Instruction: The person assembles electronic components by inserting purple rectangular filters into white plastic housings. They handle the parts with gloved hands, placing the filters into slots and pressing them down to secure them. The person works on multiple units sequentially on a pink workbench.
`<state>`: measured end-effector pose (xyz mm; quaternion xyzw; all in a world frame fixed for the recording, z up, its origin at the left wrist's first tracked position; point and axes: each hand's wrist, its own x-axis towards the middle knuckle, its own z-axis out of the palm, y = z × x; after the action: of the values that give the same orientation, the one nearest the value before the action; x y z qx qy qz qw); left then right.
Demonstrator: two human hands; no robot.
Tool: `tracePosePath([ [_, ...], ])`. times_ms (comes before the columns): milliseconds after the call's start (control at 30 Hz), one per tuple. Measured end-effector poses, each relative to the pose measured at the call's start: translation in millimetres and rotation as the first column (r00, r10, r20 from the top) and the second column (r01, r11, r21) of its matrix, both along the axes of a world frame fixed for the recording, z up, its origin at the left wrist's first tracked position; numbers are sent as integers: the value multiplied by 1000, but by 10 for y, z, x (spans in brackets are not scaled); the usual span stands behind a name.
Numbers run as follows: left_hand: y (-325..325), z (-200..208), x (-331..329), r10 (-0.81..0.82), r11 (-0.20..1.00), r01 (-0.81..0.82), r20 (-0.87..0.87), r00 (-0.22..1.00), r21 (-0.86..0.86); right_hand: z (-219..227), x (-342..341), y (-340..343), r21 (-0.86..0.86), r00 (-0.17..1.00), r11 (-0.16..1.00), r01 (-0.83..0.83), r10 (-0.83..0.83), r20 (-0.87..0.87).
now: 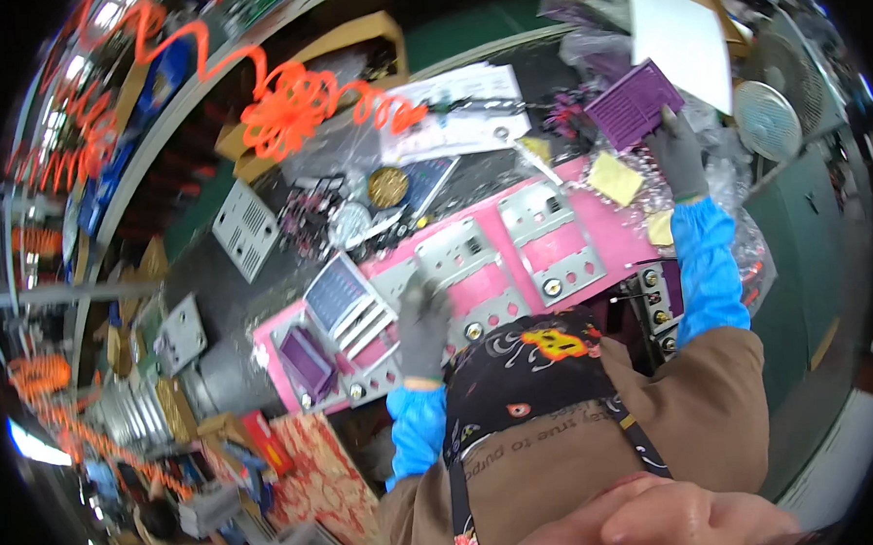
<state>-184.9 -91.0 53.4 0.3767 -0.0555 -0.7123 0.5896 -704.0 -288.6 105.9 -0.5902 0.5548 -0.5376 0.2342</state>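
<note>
At the right of the bench my right hand [680,157], in a grey glove, grips the near right edge of a purple slotted plastic panel [632,105]. The panel is tilted above clear plastic wrap. My left hand [425,331], gloved too, is over a metal panel [390,282] in the row; motion blurs its fingers, so their pose is unclear. Beside it lie two silvery metal panels with cut-outs, one in the middle [452,249] and one farther right [531,210]. To its left, another purple plastic piece [306,362] sits in a metal frame.
Pink matting [618,228] lies under the row. Behind it are a brass-coloured dish of small parts [388,187], tangled black parts [307,218] and papers [473,100]. An orange coiled hose [288,108] hangs at the back left. A fan [767,120] stands far right.
</note>
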Motion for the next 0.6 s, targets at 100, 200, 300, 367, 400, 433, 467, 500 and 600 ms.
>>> tracePosePath([
  [100,-128,274,-299,-258,961,274,286,923,-18,104,1410,671,43,501,937,-347,147,853],
  [200,-69,389,-438,-357,915,403,426,831,-18,-253,2247,1290,98,419,901,-422,98,903],
  [300,129,117,-320,-468,862,503,469,749,58,-624,2571,1789,323,481,766,-556,-21,876],
  [367,224,48,-235,-443,888,448,463,768,106,-473,2714,1921,540,650,671,-508,-112,751],
  [400,287,19,-196,-430,898,420,460,777,130,-525,2696,1959,585,700,639,-498,-102,707],
  [433,294,-109,-137,-416,906,406,433,800,120,-623,2606,1950,625,745,609,-489,-80,662],
  [467,313,-230,-105,-393,915,385,490,778,122,-720,2534,1945,662,787,578,-476,-55,614],
  [500,303,-272,-74,-368,924,362,547,752,123,-812,2515,1953,652,761,575,-495,-75,644],
  [600,254,-341,20,-355,924,345,703,616,165,-948,2573,1963,671,749,495,-552,-58,659],
])
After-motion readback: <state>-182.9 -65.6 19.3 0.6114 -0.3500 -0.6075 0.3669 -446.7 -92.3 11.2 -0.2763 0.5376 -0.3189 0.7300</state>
